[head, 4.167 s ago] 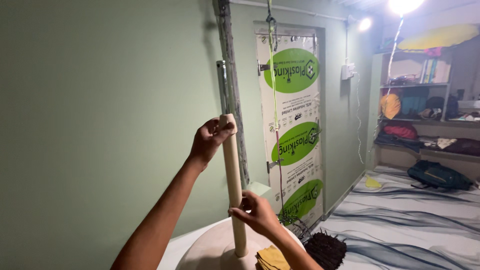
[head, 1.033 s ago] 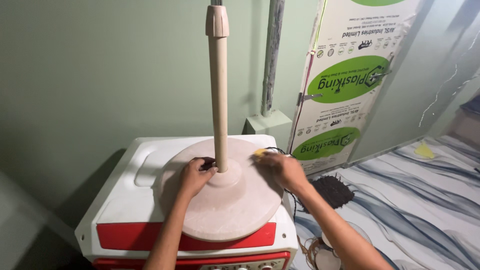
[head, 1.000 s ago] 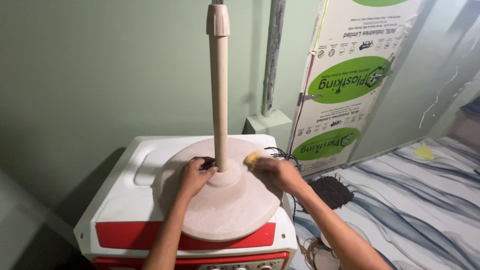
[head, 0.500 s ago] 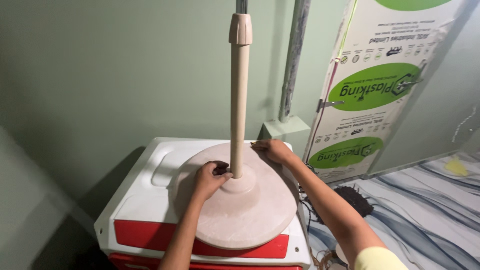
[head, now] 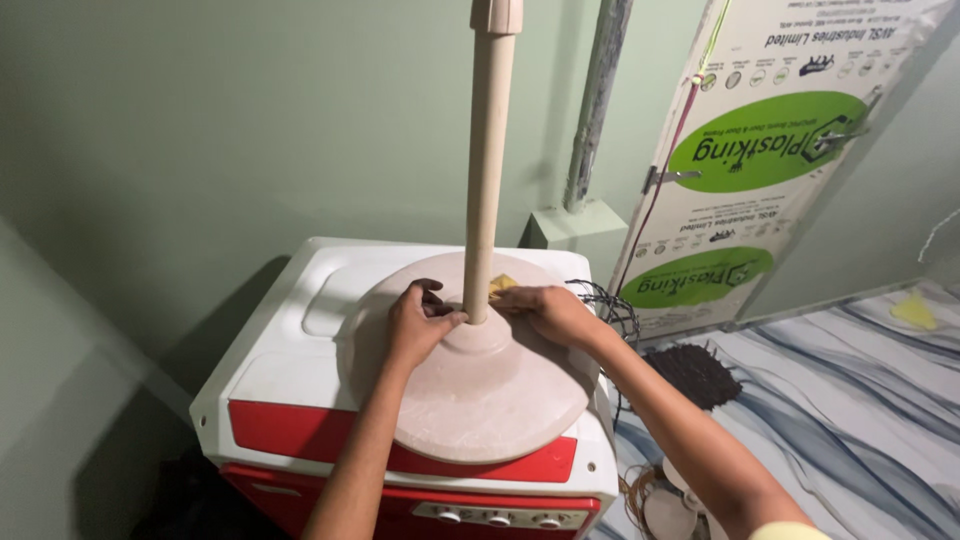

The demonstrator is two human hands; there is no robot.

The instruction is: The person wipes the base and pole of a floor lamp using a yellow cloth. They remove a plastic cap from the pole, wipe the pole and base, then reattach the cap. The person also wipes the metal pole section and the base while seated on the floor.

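A beige round stand base [head: 480, 395] with an upright beige pole [head: 488, 170] rests on top of a white and red appliance [head: 290, 385]. My left hand [head: 415, 325] lies on the base with its fingers curled against the foot of the pole from the left. My right hand [head: 550, 312] presses on the base just right of the pole, close to a small yellow piece [head: 503, 284] behind it. Whether the right fingers pinch anything is hidden.
A green wall stands behind, with a grey pipe [head: 595, 100] and a small box [head: 572, 225] at its foot. A white panel with green ovals [head: 760, 150] leans at the right. Black wires [head: 605, 300] trail off the appliance. A patterned sheet [head: 850, 400] covers the right.
The view has closed in on the base. My right hand came from the far side of the base to just beside the pole; my left hand stays at the pole's foot.
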